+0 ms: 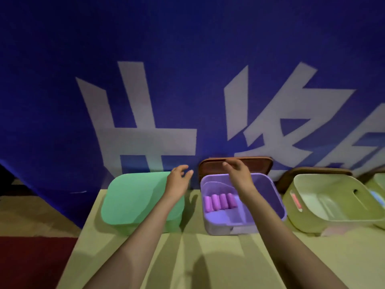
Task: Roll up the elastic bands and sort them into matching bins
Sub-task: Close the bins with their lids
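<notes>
Several rolled purple elastic bands [219,202] lie side by side in the open purple bin [275,197] at the table's middle. Its brown lid [210,165] leans upright behind it against the wall. My right hand [237,172] hovers over the bin's back edge, in front of the lid, fingers relaxed and holding nothing. My left hand [179,180] hangs over the right rear corner of the green bin [133,203], which is closed with a green lid. Its fingers are loosely spread and hold nothing.
An open pale green bin [308,217] stands at the right with a brown lid [291,174] behind it and a pink roll [295,200] at its left inner wall. A blue banner covers the wall behind. The yellow-green table [208,257] stretches towards me.
</notes>
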Motion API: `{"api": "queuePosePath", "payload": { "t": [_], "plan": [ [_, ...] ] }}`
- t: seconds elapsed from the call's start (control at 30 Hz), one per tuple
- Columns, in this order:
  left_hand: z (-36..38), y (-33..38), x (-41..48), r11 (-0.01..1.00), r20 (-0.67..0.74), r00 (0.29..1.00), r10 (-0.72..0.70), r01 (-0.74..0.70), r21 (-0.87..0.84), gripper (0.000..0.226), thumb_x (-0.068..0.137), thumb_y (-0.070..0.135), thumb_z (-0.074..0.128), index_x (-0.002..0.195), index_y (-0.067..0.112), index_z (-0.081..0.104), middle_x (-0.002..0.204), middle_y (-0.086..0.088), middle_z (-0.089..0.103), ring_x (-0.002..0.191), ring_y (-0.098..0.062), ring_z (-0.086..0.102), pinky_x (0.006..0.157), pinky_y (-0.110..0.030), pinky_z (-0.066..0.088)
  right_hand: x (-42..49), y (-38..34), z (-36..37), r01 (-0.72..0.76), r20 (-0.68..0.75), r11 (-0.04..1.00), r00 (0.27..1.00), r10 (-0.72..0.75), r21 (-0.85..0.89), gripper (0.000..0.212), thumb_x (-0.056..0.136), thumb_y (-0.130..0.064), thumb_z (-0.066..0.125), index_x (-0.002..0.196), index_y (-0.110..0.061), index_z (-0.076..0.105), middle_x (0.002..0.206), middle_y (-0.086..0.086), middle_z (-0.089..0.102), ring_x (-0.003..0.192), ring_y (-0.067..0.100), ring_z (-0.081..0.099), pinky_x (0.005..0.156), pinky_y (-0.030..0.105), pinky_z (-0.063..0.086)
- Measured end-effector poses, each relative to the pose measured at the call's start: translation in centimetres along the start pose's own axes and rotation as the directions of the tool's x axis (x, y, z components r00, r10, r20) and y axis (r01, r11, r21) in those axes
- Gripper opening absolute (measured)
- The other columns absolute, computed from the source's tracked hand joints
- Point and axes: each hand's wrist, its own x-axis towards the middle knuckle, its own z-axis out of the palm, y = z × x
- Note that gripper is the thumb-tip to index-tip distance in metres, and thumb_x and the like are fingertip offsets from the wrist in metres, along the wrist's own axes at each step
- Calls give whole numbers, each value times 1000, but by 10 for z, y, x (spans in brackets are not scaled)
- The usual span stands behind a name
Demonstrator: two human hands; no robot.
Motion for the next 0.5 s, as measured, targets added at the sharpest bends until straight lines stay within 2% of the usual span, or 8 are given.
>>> {"api": "queuePosePath", "payload": {
  "t": [0.07, 0.17, 0.23, 0.33, 0.37, 0.43, 0.47, 0.5],
  "plan": [
    [23, 18, -1, 992, 38, 997, -72, 76, -101, 42, 95, 22, 56, 130, 0, 52, 131, -16, 56, 120, -27, 53, 98, -29, 39, 10, 6, -38, -17, -94, 1000, 995, 18, 18, 22, 93, -14, 57, 110, -1, 62, 101, 8, 61, 98, 21, 57, 86, 27, 41],
    [53, 33, 2, 971, 44, 985, -166, 171, -169, 54, 93, 43, 50, 124, -2, 53, 128, -18, 56, 121, -33, 52, 99, -38, 39, 28, 18, -81, -79, -220, 995, 971, 89, 54, 26, 95, -21, 55, 114, -3, 58, 111, 12, 62, 108, 26, 57, 96, 34, 43],
    [68, 38, 5, 951, 20, 969, -247, 247, -187, 53, 98, 41, 44, 129, -2, 48, 133, -20, 52, 124, -35, 48, 103, -40, 38, 43, 29, -102, -150, -262, 986, 951, 165, 75, 35, 94, -28, 55, 117, -2, 55, 119, 16, 60, 113, 30, 55, 100, 40, 42],
    [83, 34, 15, 906, 19, 943, -333, 326, -270, 59, 97, 47, 43, 134, 2, 45, 135, -18, 51, 124, -35, 48, 105, -43, 37, 66, 47, -123, -265, -176, 962, 946, 272, 66, 54, 91, -44, 54, 126, -3, 52, 127, 16, 58, 117, 33, 53, 103, 46, 41],
    [88, 20, 27, 880, 34, 927, -373, 365, -305, 69, 90, 60, 46, 133, 7, 48, 133, -14, 54, 121, -35, 51, 105, -45, 39, 70, 50, -127, -288, -125, 954, 947, 297, 84, 57, 90, -49, 53, 128, -5, 52, 129, 13, 58, 117, 32, 53, 102, 46, 41],
    [102, -25, 61, 819, 57, 896, -439, 426, -383, 96, 58, 90, 52, 124, 20, 59, 126, -9, 62, 113, -33, 59, 102, -48, 42, 73, 49, -132, -329, -38, 938, 942, 334, 109, 60, 90, -54, 51, 130, -9, 52, 128, 6, 58, 116, 28, 54, 97, 40, 41],
    [101, -26, 60, 773, 117, 874, -471, 474, -421, 99, 49, 94, 54, 118, 23, 63, 121, -8, 66, 108, -32, 62, 99, -49, 45, 73, 50, -133, -339, 1, 932, 940, 342, 126, 57, 91, -55, 49, 129, -13, 52, 124, 3, 57, 112, 25, 54, 92, 38, 42],
    [99, -17, 51, 712, 186, 853, -487, 511, -482, 91, 53, 92, 54, 112, 24, 66, 113, -8, 70, 104, -32, 65, 96, -49, 48, 74, 52, -135, -348, 43, 926, 937, 345, 148, 50, 91, -55, 48, 125, -18, 52, 119, -1, 56, 106, 21, 55, 86, 33, 43]
  ]
}}
